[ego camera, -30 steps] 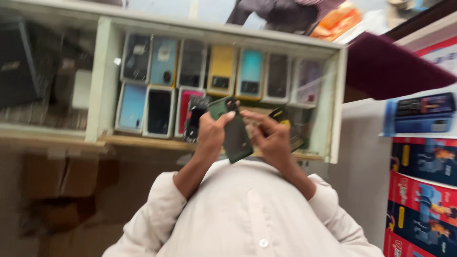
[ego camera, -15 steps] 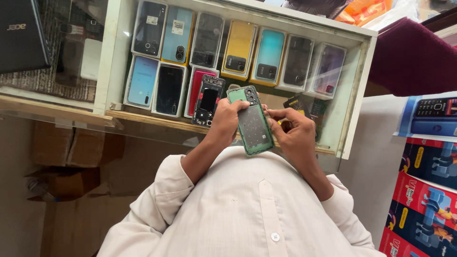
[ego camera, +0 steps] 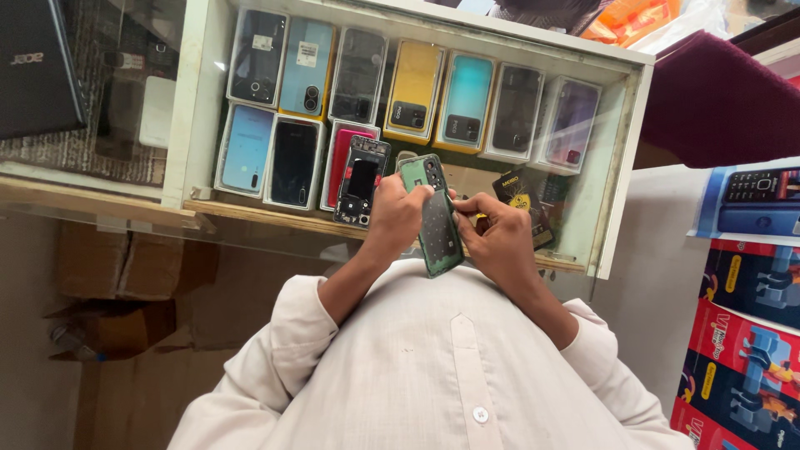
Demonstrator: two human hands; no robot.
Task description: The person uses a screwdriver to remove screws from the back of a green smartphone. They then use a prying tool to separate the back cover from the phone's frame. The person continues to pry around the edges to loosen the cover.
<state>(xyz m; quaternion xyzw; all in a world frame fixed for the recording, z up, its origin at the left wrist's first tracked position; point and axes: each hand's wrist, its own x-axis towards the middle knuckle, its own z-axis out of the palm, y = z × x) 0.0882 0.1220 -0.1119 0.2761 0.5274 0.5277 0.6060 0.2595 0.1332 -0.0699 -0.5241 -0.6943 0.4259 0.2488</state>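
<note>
I hold an opened green phone (ego camera: 435, 218) between both hands, over a glass counter top. My left hand (ego camera: 398, 215) grips its left edge, with the fingers curled over the upper part. My right hand (ego camera: 498, 237) holds the right edge, its fingertips pinched at the phone's side. The phone's back is off and its dark inner board shows. A black phone frame with its inside exposed (ego camera: 362, 181) lies on the glass just left of my left hand.
Under the glass, a white display case (ego camera: 198, 100) holds two rows of several boxed phones in blue, yellow, teal, red and purple. A dark laptop (ego camera: 37, 71) is at far left. Coloured phone boxes (ego camera: 746, 308) stack at right. Cardboard boxes (ego camera: 117, 283) sit below.
The view has shifted a little, so the display case now sits higher and more fully in frame. Both hands keep hold of the green phone, which has turned slightly more upright.
</note>
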